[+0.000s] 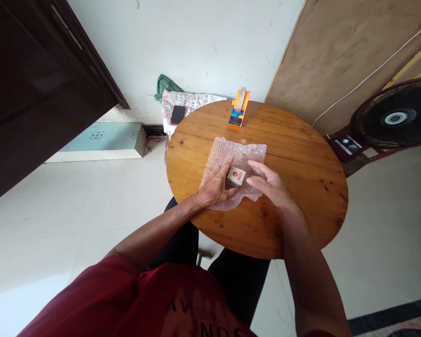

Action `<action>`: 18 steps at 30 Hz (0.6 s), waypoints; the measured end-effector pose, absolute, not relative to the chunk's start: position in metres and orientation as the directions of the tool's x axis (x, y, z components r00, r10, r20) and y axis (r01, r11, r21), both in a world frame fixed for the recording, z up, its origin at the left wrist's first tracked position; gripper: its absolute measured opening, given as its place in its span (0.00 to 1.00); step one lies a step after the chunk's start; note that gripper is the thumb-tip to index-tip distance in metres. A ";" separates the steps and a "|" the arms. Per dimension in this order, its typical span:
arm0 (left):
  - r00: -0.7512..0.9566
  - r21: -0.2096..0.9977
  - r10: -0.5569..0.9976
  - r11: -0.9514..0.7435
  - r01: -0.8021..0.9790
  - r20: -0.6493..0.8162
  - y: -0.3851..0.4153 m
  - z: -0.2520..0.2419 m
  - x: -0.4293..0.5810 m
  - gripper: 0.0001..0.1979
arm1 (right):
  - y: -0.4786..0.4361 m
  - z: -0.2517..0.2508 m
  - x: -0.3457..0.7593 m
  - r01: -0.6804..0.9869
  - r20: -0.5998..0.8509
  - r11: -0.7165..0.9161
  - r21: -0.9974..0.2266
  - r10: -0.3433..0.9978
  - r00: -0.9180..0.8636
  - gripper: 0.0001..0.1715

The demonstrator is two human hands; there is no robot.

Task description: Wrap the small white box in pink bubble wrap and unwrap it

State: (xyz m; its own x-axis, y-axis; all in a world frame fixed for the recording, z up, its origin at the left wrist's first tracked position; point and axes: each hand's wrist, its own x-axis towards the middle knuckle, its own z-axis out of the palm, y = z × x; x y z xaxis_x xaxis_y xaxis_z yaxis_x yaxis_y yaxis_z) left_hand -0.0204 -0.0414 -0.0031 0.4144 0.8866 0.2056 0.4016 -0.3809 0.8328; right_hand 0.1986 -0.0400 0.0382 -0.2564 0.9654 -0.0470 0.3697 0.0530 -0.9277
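Observation:
A small white box (236, 176) with a red emblem and red lettering sits on a sheet of bubble wrap (222, 154), spread flat on a round wooden table. My left hand (215, 186) is at the box's left side, its thumb at the near edge and its fingers at the far edge, gripping it. To the right of the box, my right hand (269, 184) hovers over the wrap's right edge. Its fingers are apart and hold nothing.
An orange and blue tape dispenser (239, 108) stands at the far side of the wooden table (301, 154). Behind the table's left edge, a phone (177, 114) lies on a printed white sack (196, 99). A black fan (396, 117) is at the right, near the wall.

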 end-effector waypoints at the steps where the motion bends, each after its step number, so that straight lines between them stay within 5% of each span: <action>1: 0.413 0.827 0.888 -0.382 0.413 0.203 -0.042 -0.002 -0.021 0.52 | -0.041 0.038 0.196 0.406 -0.041 0.090 -0.909 0.952 -0.304 0.38; 9: 0.434 0.796 0.869 -0.431 0.425 0.239 -0.041 -0.007 -0.022 0.53 | -0.043 0.033 0.171 0.609 0.131 0.307 -0.731 0.940 -0.316 0.29; 18: 0.498 0.736 0.841 -0.472 0.486 0.211 -0.041 -0.003 -0.022 0.52 | -0.046 0.051 0.191 0.626 -0.001 0.102 -0.773 0.987 -0.162 0.21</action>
State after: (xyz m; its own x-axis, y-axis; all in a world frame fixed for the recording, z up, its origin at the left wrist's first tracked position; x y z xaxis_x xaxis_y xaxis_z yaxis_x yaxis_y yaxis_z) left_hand -0.0217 -0.0411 -0.0029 0.4979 0.8411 0.2112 0.4858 -0.4723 0.7355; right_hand 0.1910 -0.0456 0.0505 -0.1616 0.9869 -0.0010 0.6264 0.1018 -0.7728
